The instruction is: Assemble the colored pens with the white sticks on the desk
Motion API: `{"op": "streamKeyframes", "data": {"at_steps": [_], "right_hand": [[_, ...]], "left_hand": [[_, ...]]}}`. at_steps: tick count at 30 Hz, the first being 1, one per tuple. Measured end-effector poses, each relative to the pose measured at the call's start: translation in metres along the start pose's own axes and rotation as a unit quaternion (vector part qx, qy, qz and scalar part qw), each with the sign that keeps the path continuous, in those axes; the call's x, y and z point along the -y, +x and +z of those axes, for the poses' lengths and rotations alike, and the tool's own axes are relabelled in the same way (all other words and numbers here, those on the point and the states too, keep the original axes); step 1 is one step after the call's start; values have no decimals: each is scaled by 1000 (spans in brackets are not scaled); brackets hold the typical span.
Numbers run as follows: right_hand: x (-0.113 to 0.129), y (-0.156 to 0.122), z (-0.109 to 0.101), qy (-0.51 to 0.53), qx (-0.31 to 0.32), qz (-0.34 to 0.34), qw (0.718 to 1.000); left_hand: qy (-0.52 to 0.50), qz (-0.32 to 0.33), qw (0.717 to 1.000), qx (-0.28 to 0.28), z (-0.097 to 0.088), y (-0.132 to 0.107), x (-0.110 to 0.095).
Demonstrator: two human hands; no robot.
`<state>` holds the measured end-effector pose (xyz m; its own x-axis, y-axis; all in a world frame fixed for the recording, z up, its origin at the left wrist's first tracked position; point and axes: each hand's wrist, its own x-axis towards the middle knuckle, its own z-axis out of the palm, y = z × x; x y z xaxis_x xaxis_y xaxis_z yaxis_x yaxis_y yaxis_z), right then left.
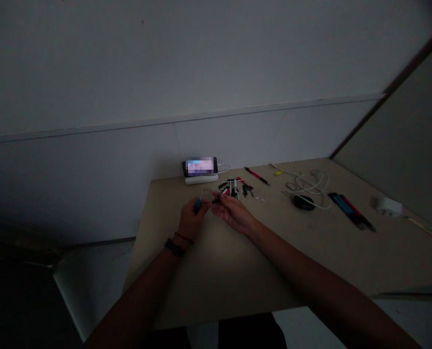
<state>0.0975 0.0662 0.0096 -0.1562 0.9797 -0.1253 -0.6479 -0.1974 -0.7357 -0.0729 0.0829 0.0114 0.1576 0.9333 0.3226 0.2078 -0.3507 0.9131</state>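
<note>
My left hand [189, 216] is closed around a short blue pen part [197, 205], with dark bands on its wrist. Close beside it, my right hand [233, 213] pinches a small dark pen part [216, 200] between thumb and fingers. The fingertips of both hands almost meet; whether the two parts touch is too dim to tell. Just beyond my right hand lies a loose pile of pen parts [244, 190] in black, red and white. A red and black pen [257, 175] rests behind the pile.
A lit phone [200, 167] leans on a white block [201, 179] near the wall. To the right are a coiled white cable [312, 183], a black mouse [303, 202], several blue and red pens [351, 211] and a white adapter [389, 206]. The table [216, 276] ends at left.
</note>
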Motion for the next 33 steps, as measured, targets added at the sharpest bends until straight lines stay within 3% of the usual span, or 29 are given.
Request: {"op": "streamKeyframes", "data": {"at_steps": [6, 20, 27, 33], "right_hand": [[-1, 0, 1, -9, 11, 33, 999], [0, -3, 4, -9, 22, 68, 997], [7, 0, 1, 14, -19, 41, 999], [21, 3, -3, 28, -44, -3, 999]], "left_hand": [[2, -4, 1000, 29, -1, -1, -4], [8, -14, 1000, 26, 0, 0, -1], [37, -6, 999, 29, -4, 3, -2], [90, 35, 991, 97, -7, 1, -4]]}}
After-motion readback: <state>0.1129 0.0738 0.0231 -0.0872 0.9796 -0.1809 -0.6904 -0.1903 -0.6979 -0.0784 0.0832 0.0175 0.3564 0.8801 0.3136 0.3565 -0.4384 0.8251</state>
